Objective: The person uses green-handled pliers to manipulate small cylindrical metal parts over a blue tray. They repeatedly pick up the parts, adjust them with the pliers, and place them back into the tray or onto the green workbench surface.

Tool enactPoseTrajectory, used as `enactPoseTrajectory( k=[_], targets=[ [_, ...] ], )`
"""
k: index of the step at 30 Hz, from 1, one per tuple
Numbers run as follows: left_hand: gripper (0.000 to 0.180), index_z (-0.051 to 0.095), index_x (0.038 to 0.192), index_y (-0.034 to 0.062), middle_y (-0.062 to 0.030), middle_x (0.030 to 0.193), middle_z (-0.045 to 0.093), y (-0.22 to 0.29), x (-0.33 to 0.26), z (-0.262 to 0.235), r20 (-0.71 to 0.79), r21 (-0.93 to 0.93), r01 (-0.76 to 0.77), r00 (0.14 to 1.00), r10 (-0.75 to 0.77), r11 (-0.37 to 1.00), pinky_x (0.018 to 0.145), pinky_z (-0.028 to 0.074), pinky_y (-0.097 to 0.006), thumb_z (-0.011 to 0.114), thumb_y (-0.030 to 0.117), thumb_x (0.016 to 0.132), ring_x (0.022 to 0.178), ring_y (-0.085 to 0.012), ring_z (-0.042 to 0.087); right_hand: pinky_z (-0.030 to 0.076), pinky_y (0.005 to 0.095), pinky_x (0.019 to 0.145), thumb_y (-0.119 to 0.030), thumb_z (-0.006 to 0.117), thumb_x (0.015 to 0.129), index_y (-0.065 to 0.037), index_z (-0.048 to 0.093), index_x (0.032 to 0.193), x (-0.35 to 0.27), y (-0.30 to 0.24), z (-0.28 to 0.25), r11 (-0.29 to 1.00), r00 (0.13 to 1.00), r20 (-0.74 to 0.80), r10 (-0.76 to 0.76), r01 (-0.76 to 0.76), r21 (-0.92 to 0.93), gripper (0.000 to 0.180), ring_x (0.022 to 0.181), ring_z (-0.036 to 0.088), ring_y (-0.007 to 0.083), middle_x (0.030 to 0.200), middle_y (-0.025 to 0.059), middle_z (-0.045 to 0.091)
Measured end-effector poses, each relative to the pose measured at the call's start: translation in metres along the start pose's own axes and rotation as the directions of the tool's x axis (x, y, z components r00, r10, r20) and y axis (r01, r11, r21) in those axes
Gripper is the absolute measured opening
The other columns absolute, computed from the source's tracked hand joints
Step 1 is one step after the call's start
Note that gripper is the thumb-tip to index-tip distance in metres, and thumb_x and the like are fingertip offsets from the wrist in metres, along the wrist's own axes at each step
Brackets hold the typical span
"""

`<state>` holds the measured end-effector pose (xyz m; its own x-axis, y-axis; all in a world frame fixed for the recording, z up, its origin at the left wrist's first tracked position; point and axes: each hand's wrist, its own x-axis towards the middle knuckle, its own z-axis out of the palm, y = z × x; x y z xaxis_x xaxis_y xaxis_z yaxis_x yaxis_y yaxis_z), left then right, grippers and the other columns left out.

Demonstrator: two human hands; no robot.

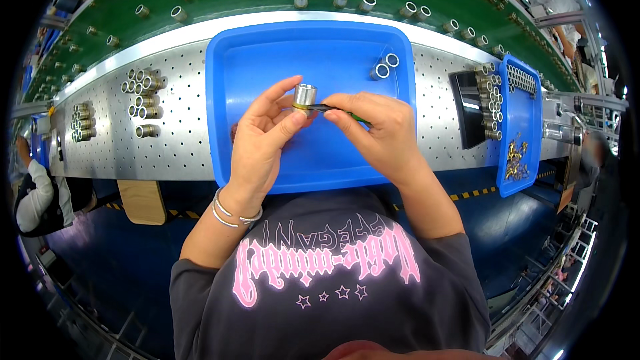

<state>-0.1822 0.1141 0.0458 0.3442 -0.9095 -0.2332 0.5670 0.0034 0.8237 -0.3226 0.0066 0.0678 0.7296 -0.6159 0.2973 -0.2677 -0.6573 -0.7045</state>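
Above the blue tray (311,27), my left hand (261,132) is closed round a short silver metal sleeve (306,94). The sleeve stands nearly upright between fingers and thumb, with a yellowish band near its lower end. In my right hand (385,128) is pinched a thin dark pointed tool (323,107) with a green part showing under the fingers; it looks like tweezers. Its tip touches the sleeve at the band. Two more metal sleeves (381,71) sit in the tray's far right corner on something clear.
Sleeves (147,101) stand in groups on the perforated metal table (183,133). Beyond lies a green conveyor belt (220,0) with many scattered sleeves. At right are a black box (467,108) and a smaller blue tray (505,173) holding small brass-coloured parts (516,159). A person (41,193) sits far left.
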Motion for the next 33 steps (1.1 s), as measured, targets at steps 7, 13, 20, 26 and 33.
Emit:
enactPoseTrajectory(
  k=[7, 13, 20, 26, 33],
  targets=[
    [0.045, 0.045, 0.127, 0.0019, -0.0101, 0.109, 0.057, -0.001, -0.002, 0.0, -0.001, 0.003, 0.002, 1.0, -0.002, 1.0, 0.085, 0.048, -0.027, 0.06, 0.006, 0.085, 0.097, -0.0154, 0.057, 0.044, 0.0282, 0.049, -0.02, 0.067, 0.079, -0.009, 0.068, 0.084, -0.003, -0.002, -0.001, 0.999, 0.999, 0.014, 0.032, -0.032, 0.015, 0.012, 0.057, 0.06, 0.0194, 0.068, 0.0047, 0.064],
    [0.039, 0.048, 0.124, 0.0023, -0.0096, 0.11, 0.056, 0.004, -0.003, 0.0, 0.004, -0.119, 0.056, 0.998, -0.056, 0.991, 0.086, 0.047, -0.028, 0.057, 0.005, 0.086, 0.098, -0.0169, 0.058, 0.047, 0.0281, 0.053, -0.017, 0.069, 0.077, -0.006, 0.065, 0.089, -0.002, -0.004, 0.005, 0.952, 0.989, 0.019, 0.147, -0.147, 0.268, 0.017, 0.059, 0.061, 0.0214, 0.074, 0.0072, 0.064],
    [0.039, 0.047, 0.124, 0.003, -0.0091, 0.111, 0.055, -0.003, -0.001, -0.006, 0.016, -0.077, 0.068, 0.998, -0.067, 0.995, 0.083, 0.047, -0.026, 0.057, 0.009, 0.087, 0.095, -0.0161, 0.059, 0.048, 0.0294, 0.061, -0.008, 0.068, 0.073, -0.003, 0.062, 0.084, 0.003, 0.001, 0.014, 0.983, 0.995, 0.09, 0.046, -0.061, 0.174, 0.014, 0.072, 0.061, 0.0228, 0.083, 0.0077, 0.061],
    [0.039, 0.045, 0.125, 0.0032, -0.0077, 0.106, 0.056, -0.001, -0.001, -0.003, 0.007, -0.102, 0.078, 0.997, -0.078, 0.992, 0.084, 0.048, -0.025, 0.057, 0.009, 0.088, 0.094, -0.0149, 0.059, 0.049, 0.0302, 0.066, 0.0, 0.067, 0.07, -0.001, 0.059, 0.084, 0.005, 0.0, 0.016, 0.961, 0.999, -0.041, 0.029, -0.017, 0.274, 0.017, 0.079, 0.061, 0.026, 0.089, 0.0104, 0.06],
    [0.038, 0.044, 0.126, 0.0029, -0.0111, 0.109, 0.057, -0.003, 0.002, -0.004, 0.038, -0.146, 0.098, 0.995, -0.093, 0.984, 0.085, 0.049, -0.027, 0.053, 0.012, 0.09, 0.095, -0.0176, 0.06, 0.042, 0.0217, 0.054, 0.0, 0.063, 0.077, -0.001, 0.057, 0.086, 0.003, 0.007, 0.017, 0.853, 0.984, 0.009, 0.18, -0.161, 0.497, 0.011, 0.06, 0.051, 0.0086, 0.095, 0.0084, 0.064]
  ],
)
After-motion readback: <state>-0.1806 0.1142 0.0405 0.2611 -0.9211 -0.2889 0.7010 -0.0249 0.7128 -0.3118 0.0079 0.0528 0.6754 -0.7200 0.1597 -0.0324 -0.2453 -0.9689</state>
